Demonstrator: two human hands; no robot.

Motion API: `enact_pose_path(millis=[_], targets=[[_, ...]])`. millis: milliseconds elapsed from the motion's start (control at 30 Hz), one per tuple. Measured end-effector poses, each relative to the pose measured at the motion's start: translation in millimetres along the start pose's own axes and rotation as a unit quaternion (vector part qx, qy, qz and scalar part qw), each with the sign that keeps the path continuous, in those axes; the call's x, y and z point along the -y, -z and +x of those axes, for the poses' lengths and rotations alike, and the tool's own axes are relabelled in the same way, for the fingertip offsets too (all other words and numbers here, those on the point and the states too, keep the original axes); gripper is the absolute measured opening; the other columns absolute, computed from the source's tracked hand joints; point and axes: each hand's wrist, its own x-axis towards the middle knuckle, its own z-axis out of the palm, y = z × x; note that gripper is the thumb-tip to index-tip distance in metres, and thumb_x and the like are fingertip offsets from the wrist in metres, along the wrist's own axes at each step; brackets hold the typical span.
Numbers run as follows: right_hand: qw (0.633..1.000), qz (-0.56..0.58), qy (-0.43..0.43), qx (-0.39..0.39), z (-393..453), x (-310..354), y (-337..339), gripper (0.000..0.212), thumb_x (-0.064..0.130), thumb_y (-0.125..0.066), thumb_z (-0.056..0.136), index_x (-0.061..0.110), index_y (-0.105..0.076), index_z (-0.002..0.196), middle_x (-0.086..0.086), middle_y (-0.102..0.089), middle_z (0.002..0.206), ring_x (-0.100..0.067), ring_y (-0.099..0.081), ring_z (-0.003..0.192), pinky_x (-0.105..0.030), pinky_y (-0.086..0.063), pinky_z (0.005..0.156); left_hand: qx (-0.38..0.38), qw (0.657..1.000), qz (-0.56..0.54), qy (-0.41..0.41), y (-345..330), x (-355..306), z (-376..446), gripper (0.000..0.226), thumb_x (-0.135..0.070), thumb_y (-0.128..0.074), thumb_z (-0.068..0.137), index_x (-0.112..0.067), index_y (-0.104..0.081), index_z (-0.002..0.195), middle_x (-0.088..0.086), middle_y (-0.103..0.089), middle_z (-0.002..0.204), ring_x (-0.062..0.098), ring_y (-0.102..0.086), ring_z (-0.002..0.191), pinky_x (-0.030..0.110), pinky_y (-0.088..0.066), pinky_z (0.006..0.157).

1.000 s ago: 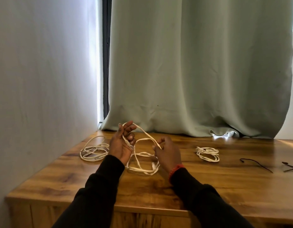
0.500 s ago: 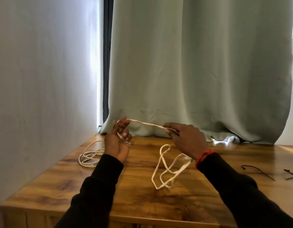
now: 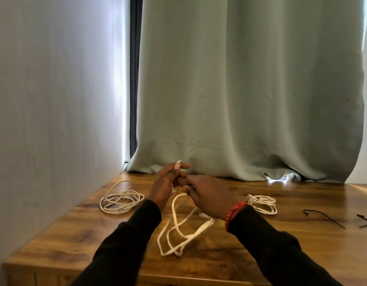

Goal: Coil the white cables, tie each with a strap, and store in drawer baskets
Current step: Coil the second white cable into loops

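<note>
Left hand point(image 3: 165, 183) pinches the white cable point(image 3: 178, 228) end, right hand point(image 3: 209, 196) fingers point(image 3: 187, 187) grip it just beside; loops trail below onto the table point(image 3: 75, 234).

White cables: three. One loose bundle point(image 3: 121, 200) lies at the left of the tabletop point(image 3: 281, 244), one flat cable point(image 3: 178, 230) hangs in loops between the hands, one small coil point(image 3: 263, 203) lies right of the wrist.
Black straps: two, one point(image 3: 322, 217) lying whole, one point(image 3: 366, 221) cut by the right edge.
Hands: two, left hand point(image 3: 166, 182) and right hand point(image 3: 209, 195).
Red bracelet: one point(image 3: 234, 213).
Black sleeves: two.
Curtain: one point(image 3: 250, 89).
Tabletop: one.
</note>
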Motion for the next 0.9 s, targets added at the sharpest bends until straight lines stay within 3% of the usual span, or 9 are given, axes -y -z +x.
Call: enact_pose_path(millis=[133, 267, 367, 467, 533, 600, 733, 833, 900], targets=[[0.993, 0.094, -0.076, -0.003, 12.1, -2.3, -9.2, 0.015, 0.035, -0.061, 0.093, 0.025, -0.072, 0.091, 0.008, -0.071, 0.084, -0.010, -0.065, 0.078, -0.035, -0.053, 0.073, 0.052, 0.998, 0.014, 0.014, -0.1, 5.7, -10.3, 0.034, -0.014, -0.049, 0.103, -0.010, -0.069, 0.076, -0.002, -0.057, 0.058, 0.009, -0.051, 0.053, 0.018, -0.042, 0.049], [0.981, 0.138, -0.132, -0.013, 23.9, -10.7, -2.4, 0.022, 0.040, -0.083, 0.072, 0.025, -0.069, 0.078, 0.011, -0.064, 0.072, -0.004, -0.059, 0.067, -0.026, -0.046, 0.061, 0.064, 0.997, 0.041, 0.022, 6.6, 4.6, -11.0, 0.041, -0.025, -0.053, 0.102, -0.015, -0.066, 0.064, 0.000, -0.053, 0.058, 0.013, -0.045, 0.056, 0.019, -0.038, 0.052], [0.978, 0.086, -0.152, 0.113, 29.5, -21.7, 7.8, 0.032, 0.030, -0.091, 0.058, 0.024, -0.070, 0.082, 0.010, -0.067, 0.076, -0.009, -0.062, 0.072, -0.027, -0.049, 0.062, 0.069, 0.991, 0.108, -0.028, 18.3, 4.6, -11.0, 0.029, -0.024, -0.063, 0.098, -0.008, -0.073, 0.076, -0.003, -0.055, 0.060, 0.010, -0.047, 0.058, 0.021, -0.037, 0.056], [0.967, 0.044, -0.170, 0.187, 29.5, -41.4, 20.2, 0.026, 0.012, -0.087, 0.058, 0.020, -0.071, 0.076, 0.008, -0.066, 0.070, -0.012, -0.062, 0.069, -0.027, -0.049, 0.062, 0.002, 0.980, 0.187, -0.064, 32.1, 2.3, -8.7, 0.017, -0.014, -0.071, 0.093, -0.008, -0.073, 0.077, -0.015, -0.059, 0.055, -0.004, -0.048, 0.052, 0.013, -0.036, 0.054], [0.968, 0.028, -0.188, 0.167, 27.2, -62.3, 31.0, 0.020, 0.005, -0.081, 0.061, 0.019, -0.069, 0.069, 0.006, -0.066, 0.067, -0.015, -0.062, 0.068, -0.026, -0.047, 0.060, -0.076, 0.979, 0.178, -0.068, 44.4, 2.5, -4.6, 0.017, -0.011, -0.069, 0.094, -0.006, -0.073, 0.078, -0.016, -0.063, 0.056, -0.008, -0.052, 0.053, 0.010, -0.038, 0.055], [0.968, 0.043, -0.196, 0.148, 24.6, -78.4, 43.5, 0.020, 0.006, -0.081, 0.063, 0.024, -0.072, 0.067, 0.005, -0.071, 0.068, -0.015, -0.067, 0.071, -0.030, -0.052, 0.069, -0.149, 0.973, 0.169, -0.059, 56.1, 4.0, -1.2, 0.021, -0.020, -0.067, 0.096, -0.006, -0.075, 0.081, -0.012, -0.067, 0.063, -0.004, -0.057, 0.060, 0.016, -0.042, 0.059], [0.962, 0.207, -0.137, 0.118, 20.4, -81.6, 53.8, 0.016, 0.003, -0.081, 0.076, 0.018, -0.077, 0.077, 0.004, -0.072, 0.064, -0.010, -0.064, 0.061, -0.022, -0.051, 0.061, -0.190, 0.965, 0.178, -0.015, 57.2, 9.9, -1.0, 0.030, -0.034, -0.061, 0.100, -0.017, -0.070, 0.078, -0.008, -0.057, 0.060, 0.008, -0.049, 0.057, 0.027, -0.039, 0.054], [0.940, 0.306, -0.152, 0.024, 21.6, -71.0, 43.2, 0.004, 0.007, -0.072, 0.088, 0.007, -0.075, 0.087, -0.009, -0.069, 0.064, -0.021, -0.058, 0.050, -0.024, -0.047, 0.042, -0.160, 0.982, 0.068, 0.066, 53.5, 10.9, -2.7, 0.033, -0.038, -0.054, 0.103, -0.017, -0.059, 0.077, -0.007, -0.040, 0.053, 0.007, -0.033, 0.044, 0.020, -0.027, 0.043], [0.952, 0.254, -0.166, -0.047, 25.4, -67.3, 29.9, 0.010, 0.021, -0.071, 0.092, 0.016, -0.075, 0.085, 0.001, -0.067, 0.063, -0.015, -0.058, 0.054, -0.021, -0.044, 0.047, -0.102, 0.985, -0.050, 0.126, 51.9, 10.2, -5.4, 0.033, -0.037, -0.053, 0.103, -0.017, -0.053, 0.077, -0.006, -0.031, 0.054, 0.005, -0.024, 0.039, 0.015, -0.018, 0.038]])
